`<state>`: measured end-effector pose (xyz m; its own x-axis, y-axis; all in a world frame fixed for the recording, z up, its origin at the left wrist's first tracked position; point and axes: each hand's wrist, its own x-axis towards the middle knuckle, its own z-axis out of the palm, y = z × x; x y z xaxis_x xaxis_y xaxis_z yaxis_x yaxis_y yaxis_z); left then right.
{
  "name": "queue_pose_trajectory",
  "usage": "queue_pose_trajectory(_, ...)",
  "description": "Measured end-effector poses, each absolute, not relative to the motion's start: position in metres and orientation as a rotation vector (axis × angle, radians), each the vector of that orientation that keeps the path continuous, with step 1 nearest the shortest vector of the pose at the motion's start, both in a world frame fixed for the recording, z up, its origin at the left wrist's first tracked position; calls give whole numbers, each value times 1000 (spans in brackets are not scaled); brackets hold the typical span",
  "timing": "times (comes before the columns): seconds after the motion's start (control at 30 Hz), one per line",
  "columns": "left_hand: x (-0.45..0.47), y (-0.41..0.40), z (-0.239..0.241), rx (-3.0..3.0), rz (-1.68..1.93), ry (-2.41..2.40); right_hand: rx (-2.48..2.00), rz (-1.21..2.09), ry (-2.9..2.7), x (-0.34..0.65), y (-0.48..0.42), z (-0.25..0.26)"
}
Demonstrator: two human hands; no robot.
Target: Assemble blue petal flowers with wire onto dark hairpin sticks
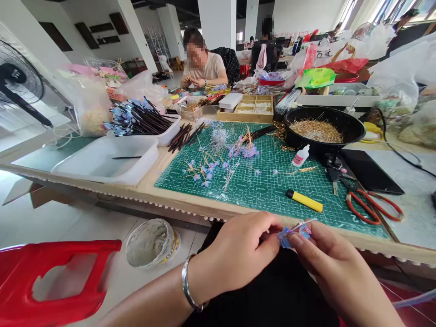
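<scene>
Small blue flower (285,237) held over the lap (272,295), just below the surface (190,206) edge. Left hand (238,259): fingers pressed together, pinching the petals. Right hand (329,268): fingertips pinch the wire (304,223) end. Judgement: grip close to the bloom and work the wire in small, even moves without crushing the petals.

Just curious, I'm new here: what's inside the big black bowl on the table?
A heap of thin straw-coloured strands lies in the black bowl; they cover its bottom, so anything beneath them cannot be seen.
</scene>
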<state>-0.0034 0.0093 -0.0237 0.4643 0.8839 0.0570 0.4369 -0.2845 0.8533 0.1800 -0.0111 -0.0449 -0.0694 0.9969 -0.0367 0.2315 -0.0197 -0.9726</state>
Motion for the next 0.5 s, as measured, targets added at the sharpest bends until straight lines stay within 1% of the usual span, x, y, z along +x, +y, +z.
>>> queue_pose_trajectory(0.07,-3,10,-24,1753,707,1030,-1271,1336,-1364,186,-10,-49)
queue_pose_trajectory(0.1,-3,10,-25,1634,714,998,-1243,1344,-1386,189,-10,-50)
queue_pose_trajectory(0.13,-2,10,-25,1507,721,970,-1248,1260,-1451,193,-11,-50)
queue_pose_trajectory(0.17,-2,11,-26,1394,729,945,-1274,1071,-1557,196,-13,-49)
queue_pose_trajectory(0.27,0,10,-26,1266,766,908,-1297,196,-1845,201,-19,-39)
queue_pose_trajectory(0.3,0,10,-26,1289,770,919,-1268,-41,-1893,200,-20,-36)
queue_pose_trajectory(0.33,1,10,-25,1323,771,938,-1237,-205,-1934,198,-22,-32)
queue_pose_trajectory(0.4,2,9,-24,1402,778,975,-1198,-367,-1997,192,-21,-28)
queue_pose_trajectory(0.5,4,6,-26,1471,806,985,-1143,-378,-2060,183,-17,-26)
